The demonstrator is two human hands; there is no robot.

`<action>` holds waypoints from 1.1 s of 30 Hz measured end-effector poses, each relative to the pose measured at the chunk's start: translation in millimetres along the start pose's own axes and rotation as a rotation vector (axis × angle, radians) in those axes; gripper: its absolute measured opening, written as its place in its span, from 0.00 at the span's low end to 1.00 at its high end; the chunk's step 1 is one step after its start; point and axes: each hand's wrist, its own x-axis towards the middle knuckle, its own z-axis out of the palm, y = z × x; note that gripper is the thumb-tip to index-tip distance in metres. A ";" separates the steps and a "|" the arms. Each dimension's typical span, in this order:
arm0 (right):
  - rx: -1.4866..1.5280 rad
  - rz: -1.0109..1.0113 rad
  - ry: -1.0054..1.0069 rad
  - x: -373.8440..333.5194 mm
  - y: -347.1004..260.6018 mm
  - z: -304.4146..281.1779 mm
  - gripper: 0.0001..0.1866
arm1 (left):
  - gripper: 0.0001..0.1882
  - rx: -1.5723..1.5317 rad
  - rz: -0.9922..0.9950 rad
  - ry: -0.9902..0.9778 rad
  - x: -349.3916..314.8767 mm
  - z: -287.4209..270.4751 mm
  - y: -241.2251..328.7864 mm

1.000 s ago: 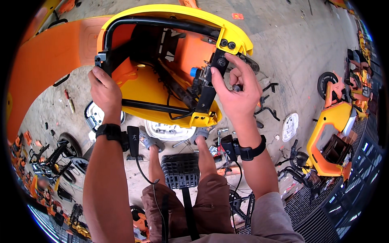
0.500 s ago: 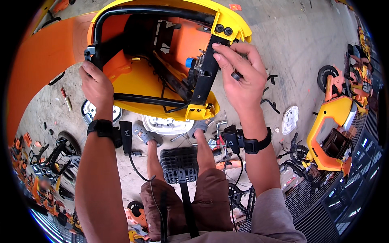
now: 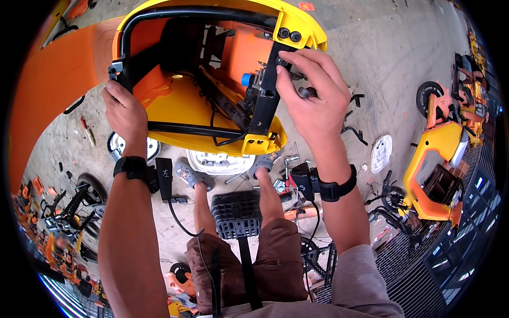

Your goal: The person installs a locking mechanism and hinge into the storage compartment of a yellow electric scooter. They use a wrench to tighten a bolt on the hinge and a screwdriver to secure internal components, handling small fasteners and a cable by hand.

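A yellow body shell (image 3: 185, 108) with a black tubular frame (image 3: 204, 12) inside it stands in front of me, open side toward me. My left hand (image 3: 125, 110) is closed round the frame's left end, just below a small metal bracket (image 3: 115, 68). At the right, my right hand (image 3: 318, 98) pinches a black bolt (image 3: 282, 61) between thumb and forefinger against the black crossbar (image 3: 262, 114). A second dark cylindrical piece, perhaps another bolt (image 3: 307, 93), is tucked in its curled fingers. Two black bolts (image 3: 289, 35) sit in the yellow corner above. A blue-capped part (image 3: 246, 79) is beside the crossbar.
An orange panel (image 3: 58, 100) extends at the left. A white tray (image 3: 220, 163) with metal parts lies between my feet, with tools (image 3: 290, 169) to its right. Behind it is a black crate-like box (image 3: 237, 212). Yellow-orange vehicle bodies (image 3: 427, 175) stand at the right.
My right thumb has lowered from the forefinger, so the bolt at the crossbar now shows. The dark piece in the curled fingers has turned. My left hand keeps its hold.
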 end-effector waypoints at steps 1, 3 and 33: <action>-0.014 0.016 -0.001 1.3 -3.2 0.3 0.12 | 0.30 0.001 0.002 0.004 -0.1 -0.2 -0.5; -0.037 0.037 0.012 0.5 -4.1 1.4 0.13 | 0.30 0.014 0.006 0.002 0.6 0.3 -1.9; 0.282 0.684 -0.184 -5.8 6.5 -9.0 0.22 | 0.31 0.005 0.062 0.029 -0.2 2.4 -3.4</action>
